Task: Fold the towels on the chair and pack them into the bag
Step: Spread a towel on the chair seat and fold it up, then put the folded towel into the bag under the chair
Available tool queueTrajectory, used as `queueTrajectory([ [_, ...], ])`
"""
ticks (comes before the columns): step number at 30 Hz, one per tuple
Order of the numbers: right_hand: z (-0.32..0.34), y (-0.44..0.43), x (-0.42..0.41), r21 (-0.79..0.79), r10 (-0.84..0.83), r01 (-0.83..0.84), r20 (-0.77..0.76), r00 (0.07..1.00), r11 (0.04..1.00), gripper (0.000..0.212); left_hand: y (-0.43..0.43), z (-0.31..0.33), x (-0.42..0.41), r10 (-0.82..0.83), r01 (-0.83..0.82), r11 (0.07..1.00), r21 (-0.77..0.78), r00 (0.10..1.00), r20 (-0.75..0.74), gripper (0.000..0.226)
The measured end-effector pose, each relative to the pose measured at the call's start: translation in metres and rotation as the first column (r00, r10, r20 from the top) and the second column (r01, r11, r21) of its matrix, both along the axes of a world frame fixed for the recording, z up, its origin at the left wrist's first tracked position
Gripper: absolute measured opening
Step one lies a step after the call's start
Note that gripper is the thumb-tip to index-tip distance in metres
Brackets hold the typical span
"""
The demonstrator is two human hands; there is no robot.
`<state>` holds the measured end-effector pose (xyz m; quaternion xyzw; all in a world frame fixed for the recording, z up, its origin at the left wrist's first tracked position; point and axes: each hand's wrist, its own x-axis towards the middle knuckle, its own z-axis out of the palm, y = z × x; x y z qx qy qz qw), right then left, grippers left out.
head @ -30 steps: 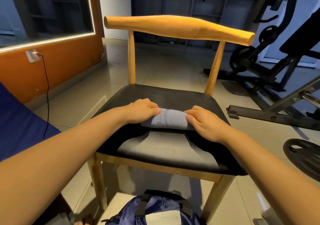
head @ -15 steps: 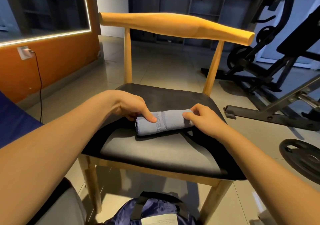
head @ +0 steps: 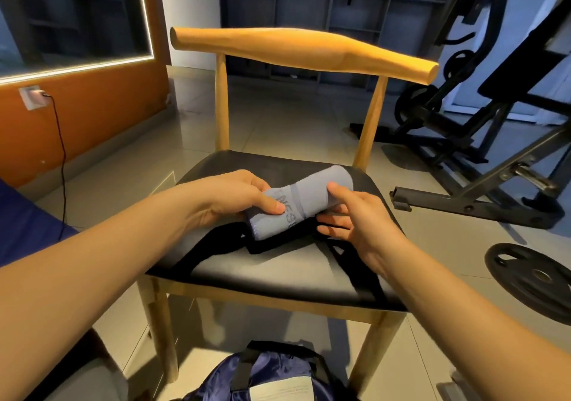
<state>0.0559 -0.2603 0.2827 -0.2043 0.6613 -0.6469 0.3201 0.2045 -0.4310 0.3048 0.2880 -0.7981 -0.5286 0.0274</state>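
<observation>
Grey towel (head: 309, 203) | left hand (head: 228, 200) gripping | right hand (head: 361, 224) fingers (head: 330, 230) straight beneath

Dim room, glowing light strip (head: 77, 68) upper left, hard black shadows on seat (head: 278, 277), wide-angle edge bending.

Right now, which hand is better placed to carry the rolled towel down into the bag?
Left, probably. The left hand grips the rolled towel, thumb on top; the right hand only touches it with extended fingers. The bag lies on the floor between both arms.
</observation>
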Motion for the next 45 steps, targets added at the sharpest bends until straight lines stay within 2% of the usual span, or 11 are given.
queueTrajectory([
  [4, 0.012, 0.012, 0.027, -0.217, -0.02, 0.078, 0.26, 0.965, 0.973, 0.02, 0.028, -0.004, 0.009, -0.049, 0.055, 0.998, 0.035, 0.989, -0.137, 0.043],
  [8, 0.015, 0.028, 0.031, -0.272, -0.047, 0.117, 0.254, 0.966, 0.955, 0.025, 0.068, -0.01, 0.017, -0.189, 0.196, 0.972, 0.129, 0.98, -0.068, 0.027],
  [12, 0.016, 0.048, 0.033, -0.156, 0.034, -0.033, 0.001, 0.999, 0.987, 0.03, 0.082, -0.006, 0.029, -0.293, 0.292, 0.956, 0.037, 0.956, 0.02, 0.05],
  [14, 0.018, 0.059, 0.037, -0.061, 0.148, -0.157, -0.127, 0.981, 0.986, 0.031, 0.077, 0.0, 0.032, -0.17, 0.168, 0.985, -0.032, 0.981, -0.096, 0.06],
  [16, 0.016, 0.071, 0.046, 0.042, 0.285, -0.283, -0.205, 0.936, 0.958, 0.037, 0.075, 0.007, 0.035, -0.093, 0.088, 0.996, -0.031, 0.96, -0.263, 0.048],
  [21, 0.008, 0.098, 0.069, 0.28, 0.394, -0.328, -0.224, 0.891, 0.902, 0.061, 0.087, 0.012, 0.043, -0.36, 0.344, 0.929, -0.139, 0.926, -0.115, 0.052],
  [27, 0.002, 0.124, 0.083, 0.343, 0.368, -0.274, -0.245, 0.897, 0.898, 0.071, 0.111, 0.004, 0.053, -0.466, 0.463, 0.883, -0.077, 0.884, -0.03, 0.032],
  [32, -0.017, 0.139, 0.107, 0.268, 0.292, -0.234, -0.201, 0.935, 0.935, 0.066, 0.125, -0.017, 0.064, -0.367, 0.371, 0.928, 0.039, 0.926, -0.086, 0.02],
  [37, -0.053, 0.157, 0.131, 0.243, 0.326, -0.313, -0.014, 0.945, 0.918, 0.044, 0.119, -0.039, 0.081, -0.214, 0.223, 0.965, 0.138, 0.974, -0.081, 0.032],
  [42, -0.108, 0.165, 0.151, 0.274, 0.274, -0.308, 0.155, 0.949, 0.911, 0.057, 0.116, -0.087, 0.086, -0.157, 0.154, 0.985, 0.076, 0.987, 0.044, 0.016],
  [45, -0.146, 0.166, 0.157, 0.358, 0.227, -0.272, 0.164, 0.96, 0.893, 0.047, 0.105, -0.125, 0.077, -0.135, 0.127, 0.989, 0.08, 0.985, 0.108, 0.007],
])
